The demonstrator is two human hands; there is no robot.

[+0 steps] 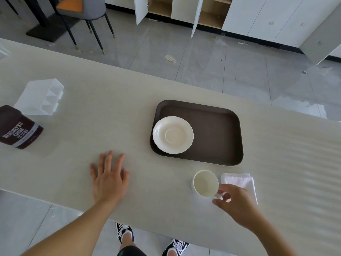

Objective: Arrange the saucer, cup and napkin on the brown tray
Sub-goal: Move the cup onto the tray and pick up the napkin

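Where legible, canister label: "HERSHEY'S COCOA"

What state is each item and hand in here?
Brown plastic tray: on table, holding only the saucer.
Cream scalloped saucer: on tray's left side, bare.
White ceramic cup: upright, empty, on table.
White folded napkin: on table, off tray.
Right hand: fingers at cup handle.
Left hand: flat on table, empty.
Brown cocoa tin: closed.

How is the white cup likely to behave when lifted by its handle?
The cup looks like glazed ceramic, so probably rigid, smooth and chip-prone. It appears empty, so likely light. Held only at the handle by the right hand, it may tilt.
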